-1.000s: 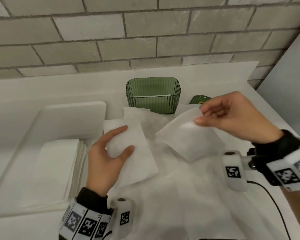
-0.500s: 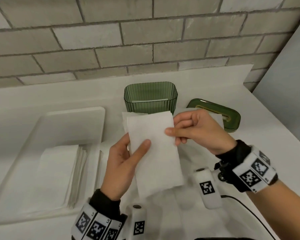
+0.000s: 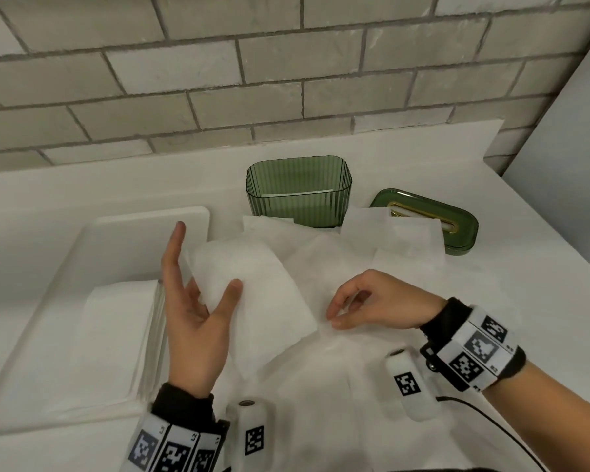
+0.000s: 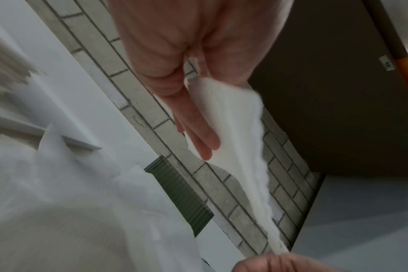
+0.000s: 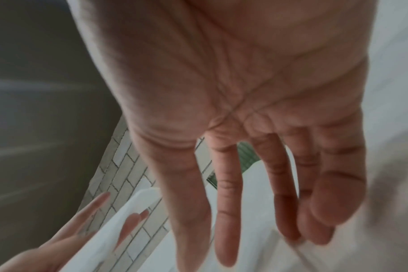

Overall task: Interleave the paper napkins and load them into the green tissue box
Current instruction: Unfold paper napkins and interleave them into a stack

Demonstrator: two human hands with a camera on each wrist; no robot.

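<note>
White napkin [image 3: 252, 301] at frame centre, held up by left hand [image 3: 191, 321]: thumb on front, fingers straight behind. Right hand [image 3: 372, 301], centre-right, fingers bent, tips on loose napkins [image 3: 338, 369] w/ nothing clearly pinched. Green tissue box [image 3: 298, 192] upper centre, lid [image 3: 433, 219] just right of it. Napkin stack [image 3: 116, 335] in white tray [image 3: 48, 318], left.

A grey brick wall [image 3: 286, 73] with darker mortar lines runs behind the white counter [image 3: 511, 267]; a white tray [image 3: 123, 233] rests on the counter's left part; a thin black cable [image 3: 498, 427] trails across the near right corner.
</note>
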